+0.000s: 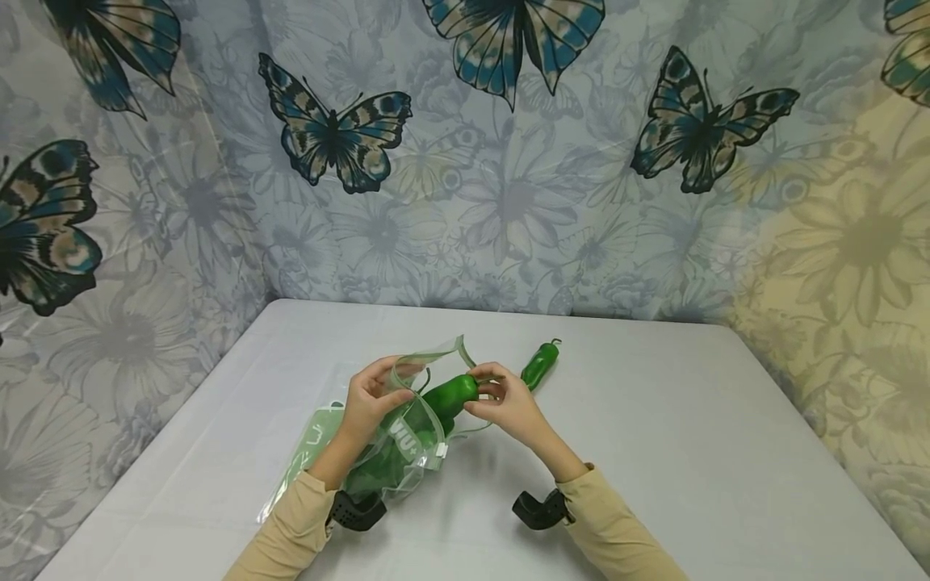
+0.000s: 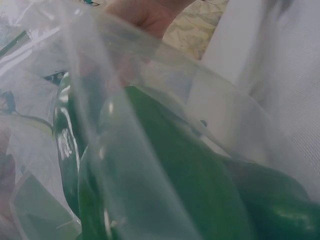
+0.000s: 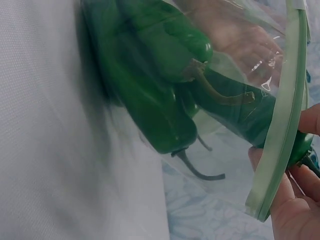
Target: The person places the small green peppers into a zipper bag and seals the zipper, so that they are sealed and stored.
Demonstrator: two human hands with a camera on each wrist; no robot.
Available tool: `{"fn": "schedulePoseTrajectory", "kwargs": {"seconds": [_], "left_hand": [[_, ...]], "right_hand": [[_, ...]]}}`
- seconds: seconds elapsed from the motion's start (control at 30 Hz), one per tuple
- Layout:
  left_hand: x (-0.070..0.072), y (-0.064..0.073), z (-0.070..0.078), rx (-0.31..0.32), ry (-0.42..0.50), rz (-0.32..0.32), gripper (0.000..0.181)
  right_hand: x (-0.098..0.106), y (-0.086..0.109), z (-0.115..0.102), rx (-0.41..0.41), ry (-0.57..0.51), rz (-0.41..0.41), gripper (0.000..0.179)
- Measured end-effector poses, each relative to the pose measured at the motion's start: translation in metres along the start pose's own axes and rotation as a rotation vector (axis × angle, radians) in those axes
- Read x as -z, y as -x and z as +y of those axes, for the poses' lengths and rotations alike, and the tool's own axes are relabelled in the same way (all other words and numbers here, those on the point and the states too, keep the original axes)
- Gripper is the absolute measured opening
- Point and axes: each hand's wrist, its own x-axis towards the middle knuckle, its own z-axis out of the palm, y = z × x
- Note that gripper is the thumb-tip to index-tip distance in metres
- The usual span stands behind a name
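Note:
A clear zip bag (image 1: 403, 452) with a green zip strip (image 3: 280, 120) along its mouth holds several green peppers (image 3: 155, 110) with curved stems. My left hand (image 1: 374, 397) pinches the bag's rim at its left side, thumb in front. With the fingers of my right hand (image 1: 506, 401) I grip the stem end of a green pepper (image 1: 452, 395), which lies partly inside the bag's mouth. In the right wrist view the fingers (image 3: 295, 200) close round that end just beyond the zip strip. The left wrist view shows blurred peppers (image 2: 170, 155) through the plastic.
Another green pepper (image 1: 541, 365) lies on the white table (image 1: 654, 452) just beyond my right hand. Flat green-and-clear packaging (image 1: 305, 444) lies left of the bag, partly under my left forearm. A butterfly-patterned cloth (image 1: 508, 202) hangs behind the table and along its sides.

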Motion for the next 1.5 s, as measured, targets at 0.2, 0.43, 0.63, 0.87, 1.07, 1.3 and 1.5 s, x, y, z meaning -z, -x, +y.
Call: {"fn": "schedulePoseTrajectory", "kwargs": {"seconds": [0.2,0.43,0.63,0.87,1.07,1.3,1.5], "left_hand": [[-0.001,0.0,0.001,0.002,-0.009,0.002,0.039],[-0.002,0.0,0.002,0.011,-0.003,0.004,0.039],[-0.002,0.002,0.001,0.015,-0.01,-0.004,0.039],[-0.002,0.002,0.0,0.016,-0.009,-0.011,0.038],[-0.002,0.002,0.0,0.01,-0.015,-0.005,0.039],[-0.003,0.002,-0.001,0.005,0.003,0.001,0.038],[-0.002,0.001,0.0,0.006,-0.001,0.008,0.039]], "right_hand": [[-0.001,0.0,0.0,0.012,0.008,-0.019,0.038],[-0.002,0.0,0.001,-0.011,0.042,-0.031,0.038],[-0.004,0.004,-0.012,-0.042,0.081,-0.028,0.036],[-0.006,0.007,-0.026,-0.043,0.109,-0.049,0.038],[-0.006,0.006,-0.025,-0.048,0.082,-0.069,0.037],[-0.007,0.006,-0.025,-0.053,0.069,-0.083,0.034],[-0.007,0.006,-0.024,-0.031,0.054,-0.102,0.033]]}}
